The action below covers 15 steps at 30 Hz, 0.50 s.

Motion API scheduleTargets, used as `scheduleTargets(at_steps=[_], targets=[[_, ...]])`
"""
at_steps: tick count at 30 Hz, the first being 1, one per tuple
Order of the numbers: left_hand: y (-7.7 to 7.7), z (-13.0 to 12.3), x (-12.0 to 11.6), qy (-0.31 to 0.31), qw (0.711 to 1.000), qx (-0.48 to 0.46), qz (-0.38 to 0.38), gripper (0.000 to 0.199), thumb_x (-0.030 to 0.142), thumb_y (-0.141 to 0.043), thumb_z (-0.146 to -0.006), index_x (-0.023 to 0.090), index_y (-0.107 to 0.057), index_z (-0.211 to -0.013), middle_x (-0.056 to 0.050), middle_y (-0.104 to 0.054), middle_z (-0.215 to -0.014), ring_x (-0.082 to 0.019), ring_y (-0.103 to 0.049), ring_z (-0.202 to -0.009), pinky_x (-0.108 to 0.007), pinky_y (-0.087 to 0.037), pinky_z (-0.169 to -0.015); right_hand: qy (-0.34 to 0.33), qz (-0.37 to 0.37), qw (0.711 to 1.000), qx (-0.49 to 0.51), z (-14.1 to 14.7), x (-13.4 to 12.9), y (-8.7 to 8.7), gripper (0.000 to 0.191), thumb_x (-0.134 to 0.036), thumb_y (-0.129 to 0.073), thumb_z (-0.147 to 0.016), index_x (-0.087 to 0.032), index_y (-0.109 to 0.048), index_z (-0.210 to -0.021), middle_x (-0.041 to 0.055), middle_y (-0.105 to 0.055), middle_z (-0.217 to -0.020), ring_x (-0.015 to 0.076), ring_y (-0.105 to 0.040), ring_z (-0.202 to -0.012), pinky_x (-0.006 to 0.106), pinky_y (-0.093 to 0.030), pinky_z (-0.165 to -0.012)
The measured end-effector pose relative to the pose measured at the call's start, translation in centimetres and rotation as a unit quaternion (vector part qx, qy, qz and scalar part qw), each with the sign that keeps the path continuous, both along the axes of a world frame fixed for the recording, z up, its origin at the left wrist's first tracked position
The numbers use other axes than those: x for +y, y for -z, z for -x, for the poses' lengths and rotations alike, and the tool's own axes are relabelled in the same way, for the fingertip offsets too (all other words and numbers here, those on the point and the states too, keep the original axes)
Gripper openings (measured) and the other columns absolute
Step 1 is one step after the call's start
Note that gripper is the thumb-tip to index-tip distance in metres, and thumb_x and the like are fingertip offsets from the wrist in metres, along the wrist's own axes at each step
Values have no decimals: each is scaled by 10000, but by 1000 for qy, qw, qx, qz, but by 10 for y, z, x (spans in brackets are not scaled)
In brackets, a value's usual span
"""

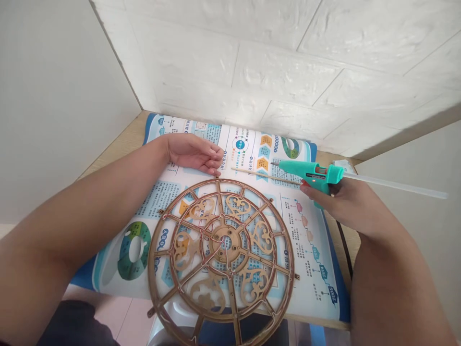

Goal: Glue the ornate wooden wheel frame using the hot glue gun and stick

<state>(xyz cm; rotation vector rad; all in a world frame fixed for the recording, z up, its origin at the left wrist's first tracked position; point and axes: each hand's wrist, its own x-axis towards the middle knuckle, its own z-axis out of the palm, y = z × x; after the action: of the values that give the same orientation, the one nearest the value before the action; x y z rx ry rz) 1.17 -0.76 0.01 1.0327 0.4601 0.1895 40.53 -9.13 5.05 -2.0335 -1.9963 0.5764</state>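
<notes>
A round gold-brown openwork frame [230, 278] with spokes, scroll ornaments and thin wires lies flat, its near side reaching past the table edge. My left hand [198, 154] rests beyond its top rim, fingers curled together close to a small peg on the rim; whatever they may hold is hidden. On the right, my right hand [345, 202] grips a teal glue gun [306, 171], nozzle pointing left, with a clear glue stick [399, 185] out of its back. A thin wooden stick [264, 176] extends left from the same hand.
A printed blue-and-white sheet [306, 226] covers the wooden table [118, 144]. Behind stands a white brick-patterned wall [273, 62], with a plain panel [54, 96] at left. A small clear wrapper [344, 166] lies behind my right hand. The pink tiled floor shows below.
</notes>
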Motion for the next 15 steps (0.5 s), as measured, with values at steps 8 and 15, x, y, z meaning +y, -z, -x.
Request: scheduleTargets(at_steps=[8,15], targets=[[-1,-1,-3,1,1000,-27,8,341,375,-918,-807,208,-624,-760,32,-578,-750,-134,-624,-778,-272,-581,-1034,51,45,995,74,-9,-1,-12,441,-646,-702,-783,-237,-773,-932,97,-754,-905,312,-675,-795,446,-551,-684],[1,0,-3,11,998,-56,-7,333,384,-881,-835,206,-605,-776,34,-587,-769,-131,-634,-801,-281,-589,-1003,161,44,985,36,-62,-15,-25,444,-623,-798,-707,-234,-792,-919,102,-775,-990,313,-683,-903,405,-540,-739]])
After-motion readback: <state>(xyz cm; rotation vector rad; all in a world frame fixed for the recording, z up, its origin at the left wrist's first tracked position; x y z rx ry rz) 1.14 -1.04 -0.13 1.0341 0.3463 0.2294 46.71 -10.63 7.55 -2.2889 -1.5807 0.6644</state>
